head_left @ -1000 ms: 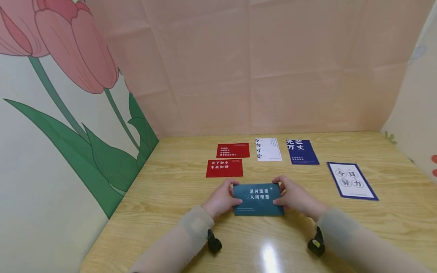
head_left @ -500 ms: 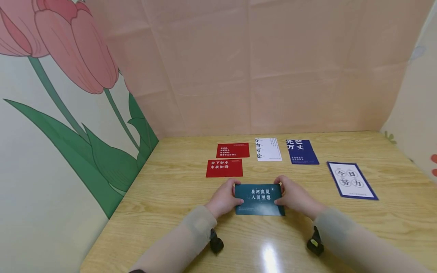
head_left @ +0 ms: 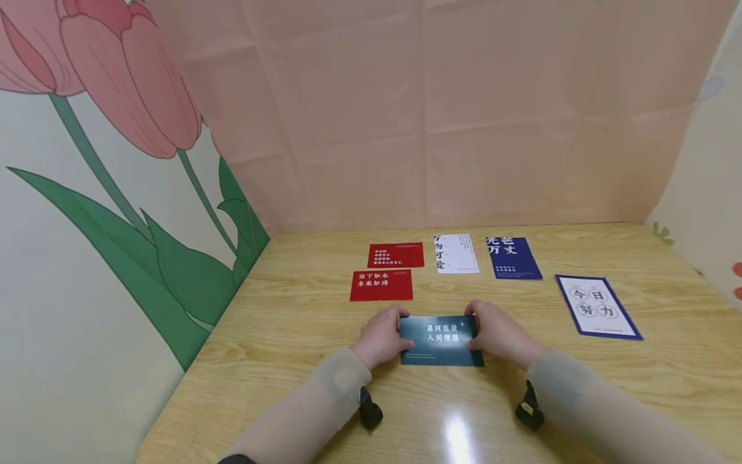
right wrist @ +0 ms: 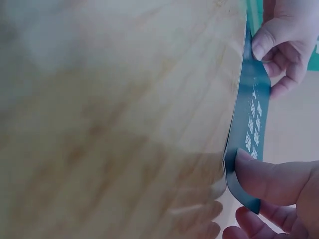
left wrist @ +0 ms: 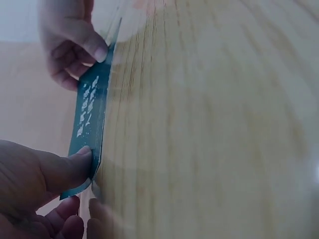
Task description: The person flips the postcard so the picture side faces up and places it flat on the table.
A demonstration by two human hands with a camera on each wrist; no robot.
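Observation:
A dark teal postcard (head_left: pixel 442 351) with white characters is held by both hands over the wooden table, its long edge facing me. My left hand (head_left: pixel 379 335) pinches its left end, thumb (left wrist: pixel 82 158) on the printed face and fingers curled behind. At the other end my right hand (head_left: pixel 500 332) does the same, thumb (right wrist: pixel 246 158) pressing on the front. Both ends of the postcard (right wrist: pixel 246 107) bend a little in the wrist views, and its lower edge runs close along the tabletop.
Behind the hands, two red cards (head_left: pixel 396 256) lie one before the other on the table (head_left: pixel 290 322). A white card (head_left: pixel 456 254), a blue card (head_left: pixel 514 258) and a blue-bordered white card (head_left: pixel 599 307) lie further right. A pink cloth (head_left: pixel 440 116) hangs at the table's back edge.
Both hands keep their pinch on the postcard. It has shifted very slightly right, and its far edge appears a little lower in the head view. The cards on the table stay put.

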